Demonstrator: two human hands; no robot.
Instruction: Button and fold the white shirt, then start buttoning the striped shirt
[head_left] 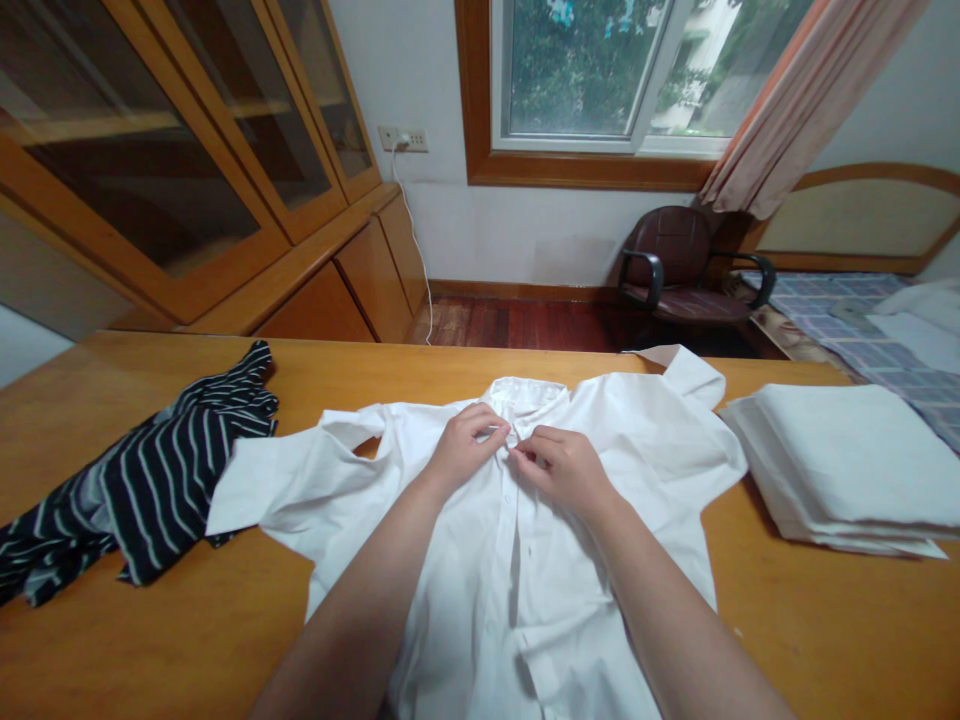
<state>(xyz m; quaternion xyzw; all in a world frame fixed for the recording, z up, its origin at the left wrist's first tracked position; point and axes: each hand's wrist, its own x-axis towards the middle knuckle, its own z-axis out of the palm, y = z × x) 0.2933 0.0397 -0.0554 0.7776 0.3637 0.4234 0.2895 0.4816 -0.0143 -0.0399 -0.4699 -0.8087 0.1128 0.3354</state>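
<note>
A white short-sleeved shirt (615,440) lies spread front-up on the wooden table (225,620), collar toward the far edge. My left hand (465,448) pinches the shirt's front placket just below the collar, fingers curled closed. My right hand (559,465) pinches the opposite edge of the placket at the same spot, fingertips almost meeting those of the left. Both forearms lie over the lower part of the shirt and hide some of it.
A crumpled dark striped garment (150,480) lies at the table's left. A stack of folded white cloth (847,465) sits at the right. Beyond the table are glass-door wooden cabinets (187,150), a brown armchair (682,265), a window and a bed (885,320).
</note>
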